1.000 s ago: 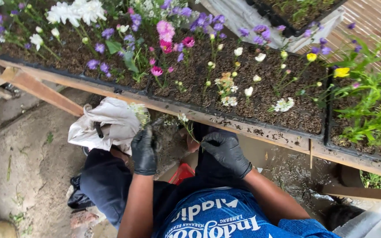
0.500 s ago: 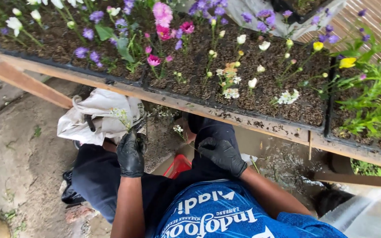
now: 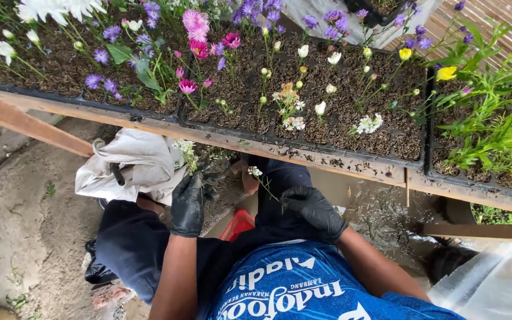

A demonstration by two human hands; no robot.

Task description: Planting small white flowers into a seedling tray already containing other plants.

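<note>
Long black seedling trays (image 3: 303, 145) of blooms sit on a wooden bench, a cream cloth bag (image 3: 128, 166) beneath. Left hand (image 3: 188, 204) clutches a white-flowered bunch (image 3: 186, 153); right hand (image 3: 314, 212) pinches a thin white-tipped stem (image 3: 263, 181) over the lap.

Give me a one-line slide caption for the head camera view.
Black-gloved left hand grips a bunch of small white flowers; the right hand pinches a single stem below trays of blooms.

Soft, even daylight, sharp throughout, with slight bending at the edges.
</note>
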